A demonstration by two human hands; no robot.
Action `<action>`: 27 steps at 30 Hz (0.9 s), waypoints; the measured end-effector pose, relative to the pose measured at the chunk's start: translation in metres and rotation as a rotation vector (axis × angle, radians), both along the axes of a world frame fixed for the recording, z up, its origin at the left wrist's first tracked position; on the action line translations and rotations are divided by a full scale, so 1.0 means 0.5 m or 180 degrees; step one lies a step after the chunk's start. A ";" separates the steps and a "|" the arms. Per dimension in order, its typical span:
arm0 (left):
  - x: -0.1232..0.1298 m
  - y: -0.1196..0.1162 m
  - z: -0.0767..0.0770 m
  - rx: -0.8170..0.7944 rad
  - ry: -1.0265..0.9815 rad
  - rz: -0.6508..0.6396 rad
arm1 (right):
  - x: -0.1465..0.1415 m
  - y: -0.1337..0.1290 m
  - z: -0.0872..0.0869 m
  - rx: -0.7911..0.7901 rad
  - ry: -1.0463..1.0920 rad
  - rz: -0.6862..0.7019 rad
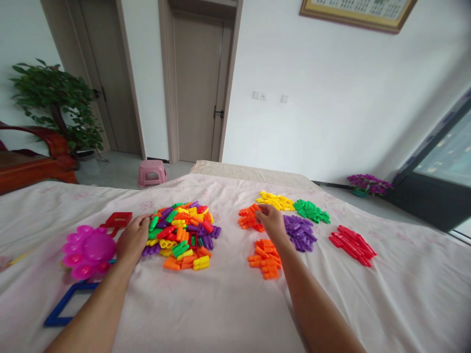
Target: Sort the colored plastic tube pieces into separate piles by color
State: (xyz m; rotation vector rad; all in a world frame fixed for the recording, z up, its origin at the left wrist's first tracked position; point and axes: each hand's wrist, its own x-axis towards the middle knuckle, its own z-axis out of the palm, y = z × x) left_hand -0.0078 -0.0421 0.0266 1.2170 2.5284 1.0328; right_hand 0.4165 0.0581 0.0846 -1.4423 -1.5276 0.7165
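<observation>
Beside the left edge of a mixed heap of bullet-shaped plastic building pieces (pixel 180 230), my left hand (pixel 135 238) rests with its fingers curled against the pieces. Its fingertips are partly hidden, so what they hold cannot be made out. My right hand (pixel 271 220) reaches to a small group of orange building pieces (pixel 250 219), its fingers pinched on one at the group's edge. Nearer to me, under that forearm, lies a second orange group (pixel 265 259). Purple pieces (pixel 300 233) lie just right of my right wrist, with yellow pieces (pixel 275 200) behind it.
Green pieces (pixel 312 211) and long red pieces (pixel 353 245) lie farther right on the pale cloth (pixel 221 314). To the left are a magenta flower-shaped toy (pixel 97 245), a red frame (pixel 118 219) and a blue square frame (pixel 61 306). A pink stool (pixel 152 172) stands beyond.
</observation>
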 end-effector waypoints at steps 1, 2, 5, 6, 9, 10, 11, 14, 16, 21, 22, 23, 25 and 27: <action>0.001 -0.001 0.002 0.0001 0.0002 -0.0001 | 0.012 0.006 -0.003 0.0093 -0.0041 -0.0163; 0.002 -0.001 0.003 0.0005 0.0006 0.0000 | 0.019 0.008 -0.005 0.0232 -0.0124 -0.0306; 0.003 -0.002 0.006 0.0003 0.0009 0.0000 | 0.005 -0.007 -0.005 0.0522 -0.0319 -0.0290; 0.004 -0.002 0.007 0.0003 0.0010 0.0009 | -0.011 -0.019 -0.002 0.0532 -0.0350 -0.0122; 0.006 -0.002 0.008 0.0005 -0.0016 0.0036 | -0.079 -0.069 0.005 0.0400 -0.0492 0.0717; 0.007 -0.001 0.009 0.0007 -0.0031 0.0041 | -0.103 -0.088 0.006 0.0364 -0.0581 0.1040; 0.007 -0.001 0.008 0.0005 -0.0047 0.0042 | -0.125 -0.107 0.005 0.0357 -0.0694 0.1344; 0.006 0.000 0.006 0.0010 -0.0068 0.0038 | -0.175 -0.156 -0.003 0.0472 -0.1070 0.1963; 0.006 0.000 0.006 0.0039 -0.0050 0.0034 | -0.192 -0.178 -0.013 0.0497 -0.1301 0.2110; 0.007 -0.001 0.009 0.0015 -0.0030 0.0029 | -0.207 -0.200 -0.031 0.0380 -0.1739 0.2205; 0.007 -0.001 0.009 0.0012 -0.0035 0.0024 | -0.208 -0.201 -0.033 0.0375 -0.1766 0.2176; 0.007 0.000 0.009 0.0012 -0.0046 0.0023 | -0.208 -0.200 -0.034 0.0378 -0.1772 0.2136; 0.007 0.000 0.009 0.0008 -0.0083 0.0023 | -0.203 -0.196 -0.033 0.0424 -0.1733 0.2018; 0.007 0.000 0.007 0.0015 -0.0099 0.0016 | -0.192 -0.184 -0.028 0.0542 -0.1668 0.1822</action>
